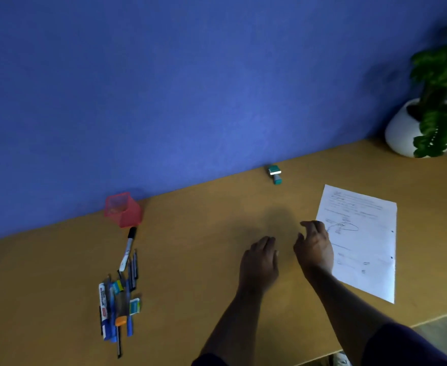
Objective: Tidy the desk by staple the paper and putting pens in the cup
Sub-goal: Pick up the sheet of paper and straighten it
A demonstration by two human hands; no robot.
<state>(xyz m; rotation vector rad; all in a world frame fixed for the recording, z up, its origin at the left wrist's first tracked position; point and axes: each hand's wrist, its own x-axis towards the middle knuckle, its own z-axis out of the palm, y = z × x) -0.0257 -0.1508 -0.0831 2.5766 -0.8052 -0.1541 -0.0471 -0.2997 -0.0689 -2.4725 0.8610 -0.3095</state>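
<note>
Two bare forearms, with dark sleeves at the lower edge of the view, reach forward over a tan wooden worktop (pixel 204 260). The left hand (pixel 258 262) is held palm down over bare wood, its fingers loosely together and its grip closed on nothing. The right hand (pixel 314 248) lies just beside it, over the near-left edge of the paper (pixel 362 241), fingers spread and slightly curled, its grip apart and empty; whether the fingertips touch the sheet cannot be told. The paper is a white handwritten sheet, lying flat and skewed on the right part of the worktop, with punch holes along its right margin. A small teal stapler (pixel 275 174) rests beyond the hands, close to the blue wall (pixel 190 88) and well apart from the paper. At the left, a pink mesh cup (pixel 123 210) stands against the wall, seemingly empty. Just in front of the cup lies a white marker with a black cap (pixel 128 249), and nearer the camera a loose heap of pens (pixel 117 305), blue, black and orange, lies on the worktop with small teal items among them that are too blurred to identify. A green plant in a white pot (pixel 404 130) stands at the far right corner.
</note>
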